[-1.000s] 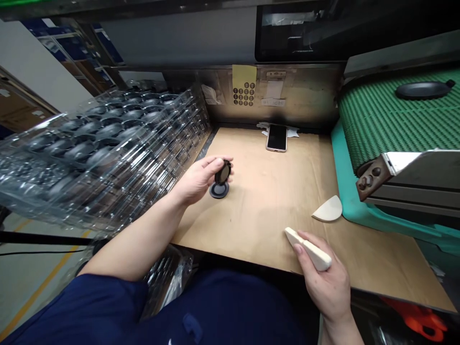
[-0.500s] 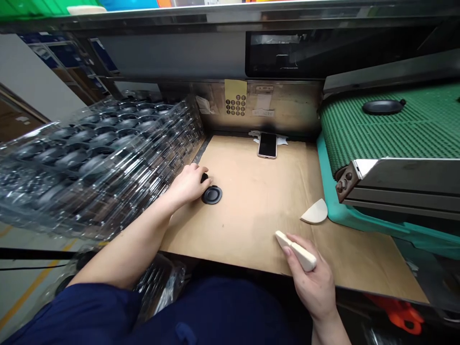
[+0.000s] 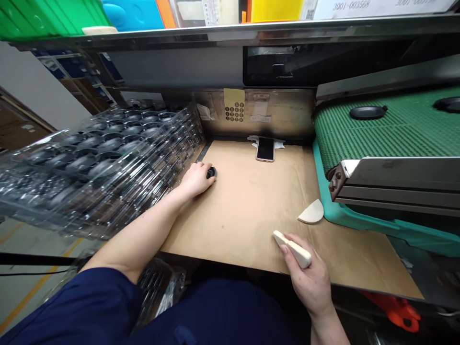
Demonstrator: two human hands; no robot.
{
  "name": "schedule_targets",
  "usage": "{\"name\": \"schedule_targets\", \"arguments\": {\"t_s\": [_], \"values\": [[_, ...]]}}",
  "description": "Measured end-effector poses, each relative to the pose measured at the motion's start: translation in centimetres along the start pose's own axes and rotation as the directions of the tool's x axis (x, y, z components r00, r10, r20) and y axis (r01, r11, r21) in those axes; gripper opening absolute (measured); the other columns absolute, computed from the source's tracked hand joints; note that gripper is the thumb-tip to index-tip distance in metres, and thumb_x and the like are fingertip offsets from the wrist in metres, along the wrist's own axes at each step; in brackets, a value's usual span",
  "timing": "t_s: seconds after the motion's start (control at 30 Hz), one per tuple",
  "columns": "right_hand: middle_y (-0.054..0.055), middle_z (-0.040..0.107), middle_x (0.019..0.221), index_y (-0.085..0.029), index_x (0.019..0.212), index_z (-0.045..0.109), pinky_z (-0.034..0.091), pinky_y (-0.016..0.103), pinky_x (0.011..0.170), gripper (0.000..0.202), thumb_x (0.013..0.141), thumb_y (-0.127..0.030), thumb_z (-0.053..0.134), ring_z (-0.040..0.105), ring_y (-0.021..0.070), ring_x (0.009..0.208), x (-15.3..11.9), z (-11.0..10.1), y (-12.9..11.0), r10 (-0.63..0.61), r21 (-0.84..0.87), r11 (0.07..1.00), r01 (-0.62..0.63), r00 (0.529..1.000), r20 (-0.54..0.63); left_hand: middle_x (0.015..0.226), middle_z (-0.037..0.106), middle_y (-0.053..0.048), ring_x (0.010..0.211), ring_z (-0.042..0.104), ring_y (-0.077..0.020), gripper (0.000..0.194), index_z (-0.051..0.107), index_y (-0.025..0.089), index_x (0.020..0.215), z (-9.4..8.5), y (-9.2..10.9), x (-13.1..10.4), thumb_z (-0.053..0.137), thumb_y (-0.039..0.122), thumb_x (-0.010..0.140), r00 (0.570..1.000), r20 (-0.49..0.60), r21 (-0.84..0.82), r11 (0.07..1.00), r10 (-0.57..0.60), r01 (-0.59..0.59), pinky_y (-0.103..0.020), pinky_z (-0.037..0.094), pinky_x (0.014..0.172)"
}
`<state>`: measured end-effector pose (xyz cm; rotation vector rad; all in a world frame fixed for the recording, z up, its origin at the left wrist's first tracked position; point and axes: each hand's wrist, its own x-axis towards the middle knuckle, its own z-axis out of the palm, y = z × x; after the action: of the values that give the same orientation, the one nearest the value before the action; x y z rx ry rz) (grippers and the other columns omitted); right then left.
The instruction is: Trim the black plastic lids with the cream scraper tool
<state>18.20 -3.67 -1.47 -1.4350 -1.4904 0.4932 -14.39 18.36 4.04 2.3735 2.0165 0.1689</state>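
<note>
My left hand (image 3: 198, 179) rests low over the left side of the cardboard sheet, fingers curled round a black round plastic part (image 3: 213, 171). Part of that piece shows past the fingertips; the rest is hidden beneath them. At the front right, my right hand (image 3: 312, 278) grips a cream-coloured block (image 3: 293, 249), seen edge-on with a small notch along its top. A flat cream piece shaped like a quarter disc (image 3: 312, 212) lies on the cardboard beyond this hand, close to the teal tray.
Clear plastic trays (image 3: 108, 143) filled with black round parts are stacked at the left. A phone (image 3: 265, 149) lies at the back of the cardboard (image 3: 244, 215). On the right, a green conveyor belt (image 3: 341, 139) carries black parts above a teal tray (image 3: 323, 191). A shelf edge (image 3: 215, 36) spans overhead.
My left hand has moved slightly away from me with the black disc that lay beside it. A second black part has come into view on the belt. My right hand keeps its hold.
</note>
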Motion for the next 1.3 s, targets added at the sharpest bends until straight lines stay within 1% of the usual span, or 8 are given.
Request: {"name": "schedule_targets", "arguments": {"t_s": [0.13,0.4,0.57,0.8,0.93,1.0,1.1,1.3], "values": [[0.003,0.073,0.108,-0.028,0.113,0.069,0.059,0.03,0.084,0.021,0.094,-0.037,0.065,0.072,0.0196,0.095,-0.1,0.2,0.0,0.012,0.028,1.0,-0.012,1.0,0.005,0.133,0.058,-0.018,0.125,0.054,-0.0348,0.06,0.053,0.016,0.14,-0.6,-0.4,-0.2,0.054,0.049,0.09,0.999,-0.045,0.027,0.999,-0.027,0.028,-0.044,0.045,0.103],[0.001,0.072,0.107,-0.03,0.116,0.067,0.056,0.029,0.087,0.02,0.096,-0.032,0.063,0.07,0.0178,0.098,0.0,0.1,-0.5,0.01,0.081,0.997,-0.013,0.999,0.039,0.133,0.059,-0.017,0.124,0.056,-0.0383,0.062,0.05,0.016,0.142,0.5,-0.6,-8.2,0.045,0.055,0.094,0.995,0.02,0.068,0.993,0.099,-0.1,-0.051,0.046,0.105],[0.002,0.072,0.101,-0.026,0.112,0.065,0.056,0.029,0.081,0.021,0.094,-0.036,0.065,0.069,0.0177,0.089,-0.1,0.0,-1.1,0.117,0.09,0.989,-0.116,0.993,-0.01,0.144,0.049,-0.024,0.132,0.05,-0.0421,0.07,0.042,0.012,0.149,-0.2,0.4,-8.0,0.043,0.057,0.095,0.976,-0.069,0.071,0.977,0.205,-0.2,-0.057,0.042,0.11],[0.001,0.066,0.087,-0.023,0.095,0.062,0.053,0.03,0.075,0.017,0.09,-0.038,0.067,0.064,0.0176,0.079,0.0,-2.3,-0.6,0.157,0.072,0.986,-0.151,0.983,-0.093,0.156,0.039,-0.01,0.143,0.043,-0.0338,0.06,0.043,0.033,0.15,-6.8,10.1,-5.1,0.054,0.053,0.094,0.84,-0.213,-0.198,0.82,0.498,-0.537,-0.052,0.038,0.12],[0.005,0.067,0.098,-0.022,0.093,0.059,0.054,0.035,0.087,0.012,0.09,-0.033,0.064,0.066,0.0209,0.092,0.5,-3.2,0.4,0.132,0.042,0.991,-0.126,0.978,-0.159,0.152,0.042,-0.011,0.141,0.044,-0.0332,0.06,0.049,0.026,0.146,-10.5,16.4,-0.6,0.059,0.049,0.092,0.745,-0.36,-0.363,0.652,0.561,-0.666,-0.049,0.044,0.116],[0.006,0.069,0.105,-0.023,0.099,0.061,0.053,0.036,0.091,0.012,0.088,-0.028,0.063,0.067,0.0219,0.098,0.7,-3.3,0.7,0.13,0.037,0.991,-0.126,0.978,-0.161,0.147,0.046,-0.012,0.135,0.05,-0.0312,0.061,0.051,0.023,0.144,-11.6,19.5,2.4,0.061,0.05,0.091,0.744,-0.376,-0.46,0.586,0.553,-0.667,-0.046,0.05,0.109],[0.004,0.072,0.104,-0.024,0.105,0.062,0.055,0.033,0.086,0.018,0.088,-0.023,0.062,0.069,0.0204,0.095,0.7,-3.3,0.8,0.153,0.045,0.988,-0.148,0.977,-0.145,0.145,0.05,-0.012,0.128,0.056,-0.0281,0.065,0.05,0.022,0.146,-12.2,24.1,6.9,0.063,0.051,0.089,0.793,-0.325,-0.559,0.572,0.515,-0.6,-0.044,0.05,0.107],[0.003,0.074,0.097,-0.024,0.1,0.06,0.056,0.028,0.079,0.012,0.088,-0.023,0.06,0.071,0.0176,0.087,0.5,-3.2,1.0,0.165,0.083,0.985,-0.153,0.973,-0.159,0.155,0.046,-0.016,0.143,0.043,-0.0327,0.079,0.045,0.017,0.151,-11.6,32.1,13.6,0.07,0.05,0.084,0.811,-0.326,-0.526,0.62,0.485,-0.583,-0.047,0.032,0.121]]}}
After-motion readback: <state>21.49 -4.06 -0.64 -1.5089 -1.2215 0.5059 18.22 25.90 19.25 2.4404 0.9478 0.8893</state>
